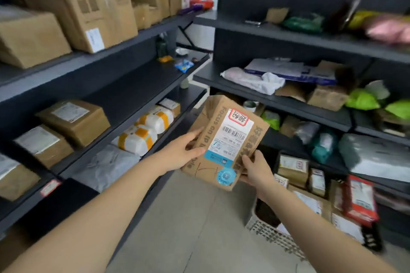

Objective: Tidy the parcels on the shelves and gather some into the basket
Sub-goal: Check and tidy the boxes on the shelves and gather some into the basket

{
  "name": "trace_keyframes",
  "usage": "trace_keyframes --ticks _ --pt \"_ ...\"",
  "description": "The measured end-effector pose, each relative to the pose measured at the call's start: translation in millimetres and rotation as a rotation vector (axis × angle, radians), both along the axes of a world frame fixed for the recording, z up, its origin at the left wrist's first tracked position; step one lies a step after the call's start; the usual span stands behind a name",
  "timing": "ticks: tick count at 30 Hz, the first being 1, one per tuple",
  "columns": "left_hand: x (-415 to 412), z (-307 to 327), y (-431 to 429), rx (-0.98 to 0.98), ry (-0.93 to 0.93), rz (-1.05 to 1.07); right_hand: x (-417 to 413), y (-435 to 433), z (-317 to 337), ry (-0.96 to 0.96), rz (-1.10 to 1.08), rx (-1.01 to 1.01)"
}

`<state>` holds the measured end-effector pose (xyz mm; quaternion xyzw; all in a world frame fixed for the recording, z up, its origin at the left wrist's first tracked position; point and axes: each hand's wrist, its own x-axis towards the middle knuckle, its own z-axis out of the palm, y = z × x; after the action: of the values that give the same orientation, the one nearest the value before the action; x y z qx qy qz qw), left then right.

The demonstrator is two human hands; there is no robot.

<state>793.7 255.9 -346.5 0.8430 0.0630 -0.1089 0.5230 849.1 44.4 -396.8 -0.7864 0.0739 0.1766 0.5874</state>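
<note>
I hold a brown cardboard parcel (pixel 226 142) with a white shipping label and a round blue sticker in mid-air between the two shelf units. My left hand (pixel 185 150) grips its left edge, thumb on top. Its lower right corner sits in the grip of my right hand (pixel 255 169). A white lattice basket (pixel 269 234) stands on the floor at the lower right, below the parcel, with several parcels in it.
Dark shelves on the left (pixel 124 122) carry cardboard boxes (pixel 73 119) and white packets with orange tape (pixel 146 131). The right shelves (pixel 288 99) hold soft bags, green packets (pixel 361 99) and small boxes. Grey tiled floor (pixel 188 228) lies between.
</note>
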Motion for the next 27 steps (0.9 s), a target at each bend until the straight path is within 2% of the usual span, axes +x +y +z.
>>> trace_keyframes --ticks 4,8,11,16,22,27 --pt "24.3 17.9 -89.7 0.018 -0.085 -0.073 3.8 -88.6 27.3 -0.023 -0.119 0.04" --pt "45.3 24.7 -177.1 0.031 -0.094 -0.136 12.9 -178.2 33.0 -0.003 -0.162 -0.005" --pt "57.7 21.8 -236.4 0.036 -0.068 -0.173 15.5 -239.6 28.6 -0.017 -0.198 -0.043" --pt "75.0 10.3 -327.3 -0.061 0.001 -0.21 23.9 -329.8 36.3 -0.073 -0.254 -0.04" --pt "107.5 -4.3 -403.2 -0.04 0.037 -0.263 36.6 -408.1 26.5 -0.059 -0.285 -0.074" --pt "137.0 -30.7 -439.8 -0.024 0.114 -0.321 59.2 -439.3 -6.1 0.014 -0.306 -0.071"
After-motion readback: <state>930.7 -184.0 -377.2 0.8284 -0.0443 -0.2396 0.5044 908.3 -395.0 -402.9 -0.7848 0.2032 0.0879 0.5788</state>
